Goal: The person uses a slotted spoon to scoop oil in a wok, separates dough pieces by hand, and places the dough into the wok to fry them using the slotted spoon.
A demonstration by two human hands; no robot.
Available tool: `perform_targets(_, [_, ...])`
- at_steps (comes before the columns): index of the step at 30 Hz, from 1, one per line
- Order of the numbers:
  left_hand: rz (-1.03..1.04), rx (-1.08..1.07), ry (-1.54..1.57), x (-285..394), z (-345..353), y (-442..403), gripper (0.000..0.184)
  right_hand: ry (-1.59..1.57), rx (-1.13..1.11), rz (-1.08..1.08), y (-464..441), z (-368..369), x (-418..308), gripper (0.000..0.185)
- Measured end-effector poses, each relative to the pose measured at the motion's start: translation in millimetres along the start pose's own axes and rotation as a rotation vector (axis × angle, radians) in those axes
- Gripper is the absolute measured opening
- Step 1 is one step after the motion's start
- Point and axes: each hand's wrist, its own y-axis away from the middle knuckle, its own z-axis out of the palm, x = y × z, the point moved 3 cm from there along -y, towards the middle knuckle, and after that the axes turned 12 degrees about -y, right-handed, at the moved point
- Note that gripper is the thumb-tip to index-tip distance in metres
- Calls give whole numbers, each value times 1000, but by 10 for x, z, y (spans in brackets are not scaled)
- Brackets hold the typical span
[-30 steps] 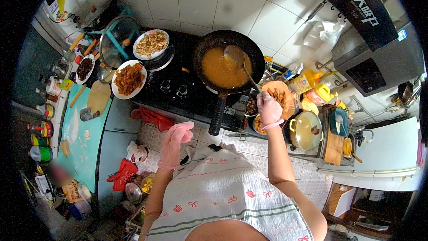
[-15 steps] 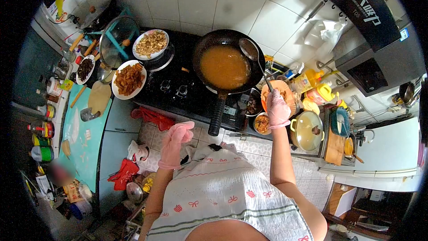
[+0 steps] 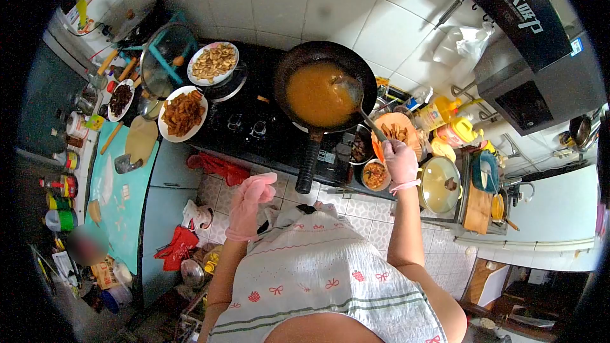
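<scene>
The right hand (image 3: 400, 162) clamps the ladle (image 3: 370, 122) in the wok's (image 3: 305, 56) brown liquid (image 3: 314, 96); slow, shallow strokes should limit splashing. The left hand (image 3: 251, 202), fingers curled closed, hangs nearer.

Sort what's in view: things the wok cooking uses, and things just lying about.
In use:
- wok with brown liquid
- ladle, in the right hand

Apparently lying about:
- red bag
- hanging plastic bag
- lidded pot

The plated food's role is unclear.
</scene>
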Motion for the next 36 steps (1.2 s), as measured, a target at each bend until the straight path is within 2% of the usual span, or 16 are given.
perform_targets(6, [-26,-1,-17,40,33,-4,37,-263,-182,134,-5,-14,36,38])
perform_targets(12, [-16,-11,26,32,26,23,35,-79,30,-136,96,-17,-116,36])
perform_targets(15, [-24,-13,23,30,19,34,36,11,33,-236,52,10,-252,34])
perform_targets(23, [-14,-7,37,8,-48,68,37,318,139,-312,-361,583,-306,34])
perform_targets(26, [-9,11,34,16,-87,85,37,306,75,-349,-374,688,-411,36])
perform_targets(27, [-6,21,30,19,-96,92,37,300,-24,-268,-352,709,-430,40])
perform_targets(30, [-6,33,18,-18,-151,116,36,198,-23,-299,-255,848,-367,44])
perform_targets(31, [-8,33,15,-5,-163,123,36,161,-99,-266,-193,815,-413,48])
perform_targets(36, [-33,63,6,71,-232,195,34,-52,-149,-183,121,801,-381,60])
